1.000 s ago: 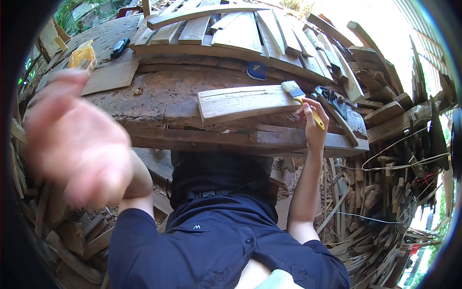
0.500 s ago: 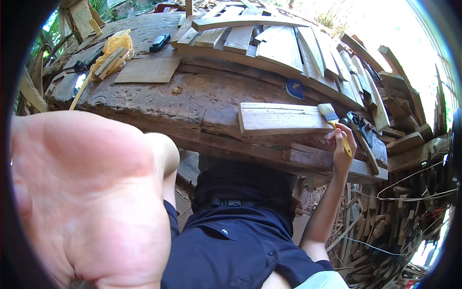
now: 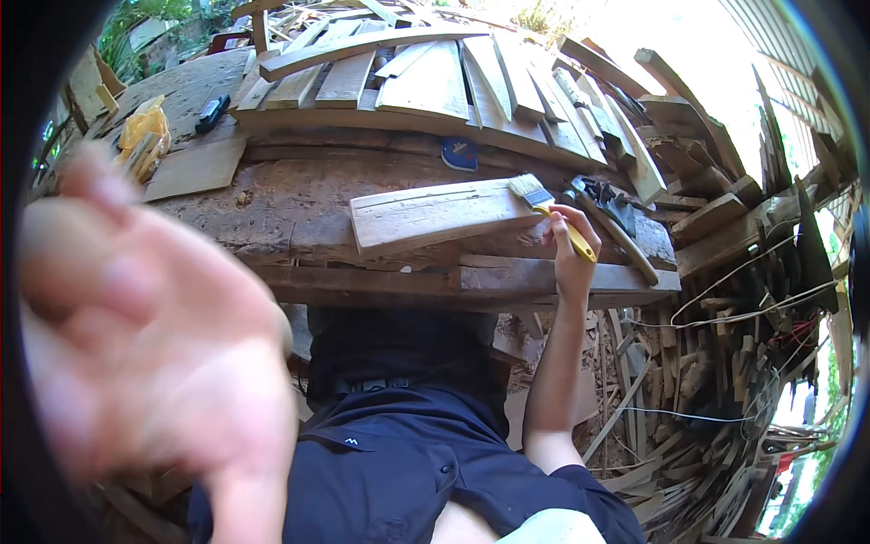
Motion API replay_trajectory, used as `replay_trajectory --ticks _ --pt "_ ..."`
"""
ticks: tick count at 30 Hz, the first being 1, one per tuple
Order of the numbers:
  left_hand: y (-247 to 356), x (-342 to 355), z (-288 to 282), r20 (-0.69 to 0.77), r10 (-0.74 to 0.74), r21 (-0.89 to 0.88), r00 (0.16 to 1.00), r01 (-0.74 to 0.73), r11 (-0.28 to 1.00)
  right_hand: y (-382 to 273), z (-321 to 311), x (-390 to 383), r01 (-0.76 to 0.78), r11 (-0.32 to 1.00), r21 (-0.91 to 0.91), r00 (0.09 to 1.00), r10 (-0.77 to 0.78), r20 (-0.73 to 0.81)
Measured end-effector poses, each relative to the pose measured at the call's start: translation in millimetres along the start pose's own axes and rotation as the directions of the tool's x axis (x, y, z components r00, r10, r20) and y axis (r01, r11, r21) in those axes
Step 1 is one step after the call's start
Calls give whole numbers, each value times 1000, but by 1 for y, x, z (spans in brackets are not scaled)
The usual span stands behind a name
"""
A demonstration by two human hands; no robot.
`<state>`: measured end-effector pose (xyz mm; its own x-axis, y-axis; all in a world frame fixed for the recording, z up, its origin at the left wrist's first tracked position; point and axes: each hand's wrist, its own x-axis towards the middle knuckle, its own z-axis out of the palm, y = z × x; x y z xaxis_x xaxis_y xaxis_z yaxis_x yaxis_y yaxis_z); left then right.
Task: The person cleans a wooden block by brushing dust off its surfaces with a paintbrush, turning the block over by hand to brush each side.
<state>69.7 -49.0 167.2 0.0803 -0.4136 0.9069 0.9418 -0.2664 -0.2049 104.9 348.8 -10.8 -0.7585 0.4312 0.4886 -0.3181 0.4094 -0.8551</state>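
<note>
My right hand (image 3: 572, 238) is closed round the yellow handle of a paintbrush (image 3: 538, 193). The pale bristles rest on or just over the right end of a thick wooden block (image 3: 439, 216), which lies along the front part of the rough workbench (image 3: 304, 186). My left hand (image 3: 172, 335) looms large and blurred at the left, raised close to the view. Its palm is turned this way with nothing visible in it; the fingers are smeared but look apart. It covers part of the bench's left end.
Behind the block lies a blue rounded object (image 3: 459, 153). A wooden-handled tool (image 3: 621, 238) rests right of the brush. Planks (image 3: 426, 86) cover the back of the bench. At the left are a thin board (image 3: 197, 170), a yellow plastic bag (image 3: 145, 130) and a dark blue object (image 3: 212, 114). Scrap wood is heaped at right.
The whole view has shifted, so the bench and block appear further left. My left hand has turned, and its blurred fingers now show. The brush stays at the block's right end.
</note>
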Motion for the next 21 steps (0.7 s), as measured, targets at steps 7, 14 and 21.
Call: replay_trajectory --ticks 7,14,21 --pt "-37 -140 -31 229 -630 596 742 404 694 -7 -11 -3 -51 998 22 997 53 -58" --pt "-50 -179 -59 471 -818 808 331 209 550 -7 -11 -3 -56 995 87 996 61 -64" --pt "-45 -183 -60 430 -857 851 284 191 490 -8 -9 -2 -131 987 90 991 128 32"
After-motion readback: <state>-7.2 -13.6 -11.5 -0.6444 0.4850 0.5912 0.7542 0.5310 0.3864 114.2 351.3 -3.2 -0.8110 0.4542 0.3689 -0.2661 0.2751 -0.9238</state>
